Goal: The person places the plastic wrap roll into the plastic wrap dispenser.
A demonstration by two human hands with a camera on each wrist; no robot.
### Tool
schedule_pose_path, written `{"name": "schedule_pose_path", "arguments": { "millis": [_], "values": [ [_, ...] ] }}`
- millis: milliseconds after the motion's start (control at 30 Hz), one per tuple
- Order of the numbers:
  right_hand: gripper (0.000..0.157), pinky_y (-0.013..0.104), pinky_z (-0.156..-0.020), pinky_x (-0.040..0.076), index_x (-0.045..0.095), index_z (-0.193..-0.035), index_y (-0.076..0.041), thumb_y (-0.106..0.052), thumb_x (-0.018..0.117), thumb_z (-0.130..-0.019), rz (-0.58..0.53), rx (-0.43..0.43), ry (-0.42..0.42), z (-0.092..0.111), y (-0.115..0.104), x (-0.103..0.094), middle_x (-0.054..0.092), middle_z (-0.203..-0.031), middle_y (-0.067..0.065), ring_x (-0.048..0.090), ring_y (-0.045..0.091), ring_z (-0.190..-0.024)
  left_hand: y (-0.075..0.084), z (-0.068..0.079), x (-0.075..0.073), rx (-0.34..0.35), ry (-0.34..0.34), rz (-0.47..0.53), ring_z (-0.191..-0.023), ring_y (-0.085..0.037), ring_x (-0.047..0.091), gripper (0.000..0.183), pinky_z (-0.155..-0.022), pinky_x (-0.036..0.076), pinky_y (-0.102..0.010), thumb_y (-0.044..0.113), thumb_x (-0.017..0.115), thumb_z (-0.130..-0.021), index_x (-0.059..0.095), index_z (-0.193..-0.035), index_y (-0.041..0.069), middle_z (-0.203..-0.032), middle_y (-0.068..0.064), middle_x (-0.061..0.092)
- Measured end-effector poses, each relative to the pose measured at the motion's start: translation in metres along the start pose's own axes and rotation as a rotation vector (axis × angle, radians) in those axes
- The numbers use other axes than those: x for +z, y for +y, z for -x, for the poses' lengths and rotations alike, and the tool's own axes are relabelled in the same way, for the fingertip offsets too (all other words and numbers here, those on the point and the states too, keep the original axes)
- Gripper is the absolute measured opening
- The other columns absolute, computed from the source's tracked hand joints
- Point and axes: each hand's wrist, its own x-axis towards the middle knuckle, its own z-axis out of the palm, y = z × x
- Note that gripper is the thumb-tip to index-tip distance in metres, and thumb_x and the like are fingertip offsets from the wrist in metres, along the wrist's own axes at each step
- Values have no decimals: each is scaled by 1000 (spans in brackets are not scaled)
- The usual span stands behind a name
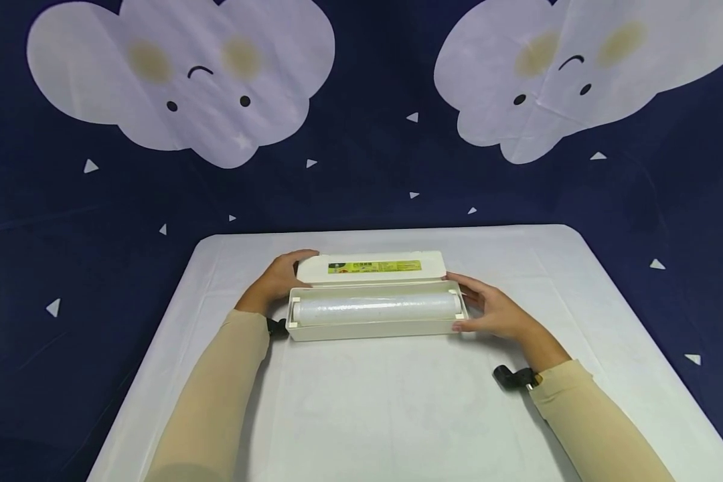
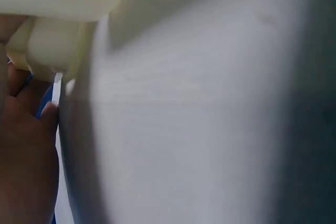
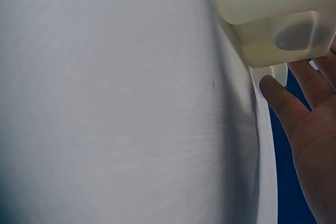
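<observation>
A white cling film box (image 1: pixel 370 329) lies with its hinged lid (image 1: pixel 428 263) folded back away from me. Inside it, lengthwise, rests a wrapped roll of cling film (image 1: pixel 376 308). My left hand (image 1: pixel 277 278) grips the left end of the lid, thumb near the hinge side and a finger at the far corner. At the right end of the box, my right hand (image 1: pixel 497 311) holds it between a thumb at the front corner and fingers toward the back. In the right wrist view, the hollow box end (image 3: pixel 273 40) sits close over the fingers (image 3: pixel 283 98).
A white cloth covers the table (image 1: pixel 385 402), its rounded far edge just behind the lid. Beyond it hangs a dark blue cloth (image 1: pixel 373 147) printed with clouds and small triangles. A black wrist mount (image 1: pixel 512 378) sits by the right sleeve.
</observation>
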Motion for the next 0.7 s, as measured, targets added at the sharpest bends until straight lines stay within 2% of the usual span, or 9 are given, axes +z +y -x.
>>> {"name": "schedule_pose_path", "arguments": {
  "millis": [233,333,500,700],
  "values": [
    [103,30,-117,36,37,-160,2,4,94,-75,-5,-11,-4,-1,-1,0,37,-163,21,37,46,-146,3,3,-4,28,35,135,-120,-24,62,87,-108,49,-45,11,104,-63,67,-142,16,-132,-2,68],
    [104,31,-117,36,37,-161,1,3,95,-75,-4,-12,-6,-2,-2,0,38,-163,20,36,45,-147,5,4,-8,35,57,159,-114,-23,65,86,-103,53,-42,8,104,-61,69,-139,17,-127,-1,71],
    [103,31,-118,35,38,-161,1,3,95,-75,-10,-11,-6,-2,-1,-1,38,-164,19,36,43,-148,9,6,-13,38,93,159,-111,-25,66,93,-98,55,-42,6,105,-58,67,-142,16,-127,-3,70],
    [102,30,-118,35,36,-159,6,5,93,-75,-20,-23,-8,-1,-1,0,35,-163,25,35,47,-147,11,12,-19,-4,158,207,-112,-28,65,100,-94,57,-42,12,107,-55,64,-145,15,-133,-6,67]
  ]
}}
